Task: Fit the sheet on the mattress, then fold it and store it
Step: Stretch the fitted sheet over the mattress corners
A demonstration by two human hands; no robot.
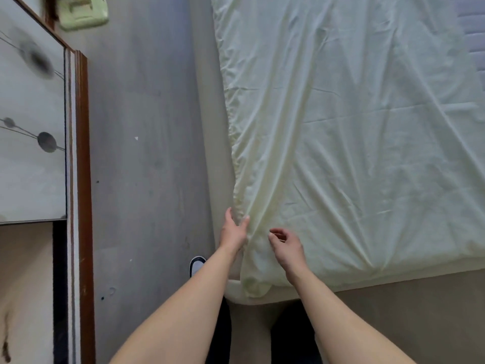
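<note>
A pale green fitted sheet [354,127] lies wrinkled over the mattress, whose bare quilted top [472,27] shows at the far right. The sheet's gathered elastic edge runs down the mattress's left side to the near left corner [252,282]. My left hand [233,229] grips that gathered edge on the mattress's left side just above the corner, thumb on one side and fingers on the other. My right hand [284,245] hovers over the sheet beside it, fingers loosely curled, holding nothing.
A grey floor [147,153] strip runs between the bed and a wardrobe with a patterned sliding door [31,114] and brown frame at left. The beige bed base [393,298] sits below the mattress. My shoe [196,265] stands by the corner.
</note>
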